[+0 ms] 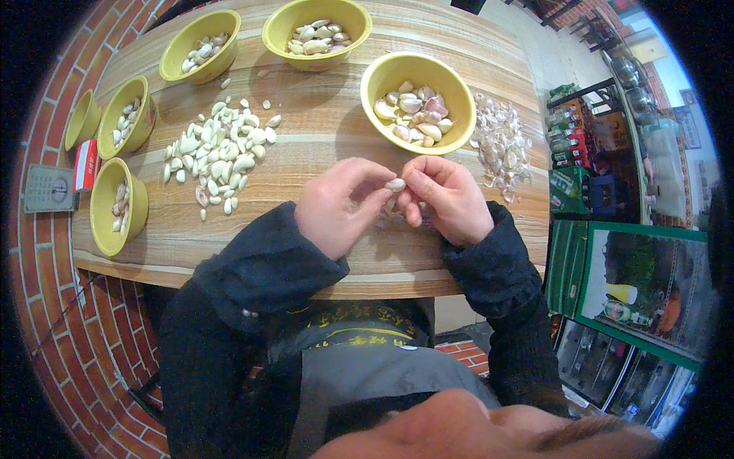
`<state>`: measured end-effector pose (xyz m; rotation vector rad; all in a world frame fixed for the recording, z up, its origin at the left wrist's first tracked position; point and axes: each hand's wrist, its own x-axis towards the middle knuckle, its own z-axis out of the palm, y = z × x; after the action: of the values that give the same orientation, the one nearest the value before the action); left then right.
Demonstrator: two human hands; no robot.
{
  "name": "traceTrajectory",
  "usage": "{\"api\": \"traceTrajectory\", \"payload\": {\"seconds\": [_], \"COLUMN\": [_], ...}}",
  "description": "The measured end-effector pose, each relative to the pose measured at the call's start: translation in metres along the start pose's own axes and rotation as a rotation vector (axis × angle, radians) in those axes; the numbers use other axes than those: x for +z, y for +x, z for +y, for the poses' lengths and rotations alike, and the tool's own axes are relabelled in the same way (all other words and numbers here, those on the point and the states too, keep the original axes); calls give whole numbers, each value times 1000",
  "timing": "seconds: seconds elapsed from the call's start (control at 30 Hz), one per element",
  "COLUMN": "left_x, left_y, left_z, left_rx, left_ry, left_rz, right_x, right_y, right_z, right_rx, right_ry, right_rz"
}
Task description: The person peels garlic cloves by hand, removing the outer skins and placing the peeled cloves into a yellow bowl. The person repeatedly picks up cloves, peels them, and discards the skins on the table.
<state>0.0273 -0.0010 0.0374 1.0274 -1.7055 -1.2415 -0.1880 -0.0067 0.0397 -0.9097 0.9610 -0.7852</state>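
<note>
Between my two hands, over the wooden table (321, 224), is a garlic clove (395, 185). The thumb and forefinger of my left hand (341, 201) pinch it from one side. Fingertips of my right hand (444, 195) touch its other end. Just beyond the hands stands a yellow bowl (370, 115) holding unpeeled cloves (421, 112). A heap of peeled garlic cloves (221, 143) lies on the table to the left. Papery garlic skins (504, 140) are piled right of the bowl, and more skins lie partly hidden under my right hand.
Several more yellow bowls with cloves, among them a back bowl (269, 40) and a left bowl (103, 229), line the far and left edges. A red and white box (86, 166) sits by the brick wall (57, 252). A green-framed drinks fridge (642, 281) and bottles (565, 137) are at right.
</note>
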Motion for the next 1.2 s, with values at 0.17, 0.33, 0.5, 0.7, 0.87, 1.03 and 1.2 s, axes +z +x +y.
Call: {"api": "traceTrajectory", "payload": {"seconds": [0.17,0.33,0.5,0.7,0.87,1.03,1.2], "left_x": [-7,-14,-14,-14,-12,-15,-17], "left_y": [2,8,7,6,7,7,7], "left_z": [-4,-9,-8,-7,-7,-6,-5], "left_rx": [127,366,369,325,287,232,167], "left_ry": [195,348,370,465,376,324,300], "left_rz": [8,37,34,-35,22,2,-11], "right_x": [5,4,4,8,14,11,13], "right_y": [-1,-2,-1,-4,-1,-2,-4], "right_z": [0,-1,-2,-2,4,2,2], "right_rx": [-71,-37,-25,34,-48,-46,-49], "right_ry": [-36,-1,-38,-141,-45,-14,-99], "right_rz": [-40,-33,-54,-55,-39,-12,9]}}
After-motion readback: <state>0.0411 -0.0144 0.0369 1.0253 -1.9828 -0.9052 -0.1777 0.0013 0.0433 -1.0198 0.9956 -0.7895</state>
